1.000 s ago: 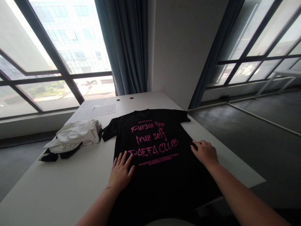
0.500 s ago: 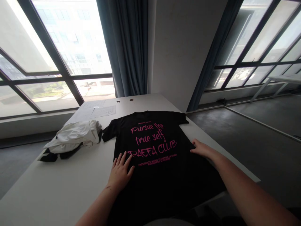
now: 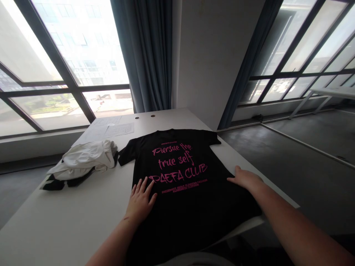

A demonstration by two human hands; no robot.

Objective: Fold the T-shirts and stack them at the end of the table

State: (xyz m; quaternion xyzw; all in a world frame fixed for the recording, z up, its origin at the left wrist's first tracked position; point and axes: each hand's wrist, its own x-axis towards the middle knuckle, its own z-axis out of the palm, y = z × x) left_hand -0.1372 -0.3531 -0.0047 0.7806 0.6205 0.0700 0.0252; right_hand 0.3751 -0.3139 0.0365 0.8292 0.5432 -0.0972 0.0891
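A black T-shirt (image 3: pixel 177 207) with pink lettering lies spread face up across the table, its collar at the far end and its sleeves out to the sides. My left hand (image 3: pixel 141 199) rests flat on the left part of the shirt, fingers apart, beside the lettering. At the shirt's right side, my right hand (image 3: pixel 245 178) pinches the side edge between thumb and fingers; some of those fingers are hidden. The near hem hangs by the table's front edge, close to my body.
A crumpled white garment with black parts (image 3: pixel 85 160) lies on the left of the white table (image 3: pixel 83 221). Papers (image 3: pixel 119 129) and two round cable holes are at the far end. Beyond stand a blue curtain (image 3: pixel 146 55), a pillar (image 3: pixel 208 55) and windows.
My right hand has shifted slightly right and down, drawing the shirt's side edge outward. My left hand stays flat in the same place on the shirt. The view has turned slightly.
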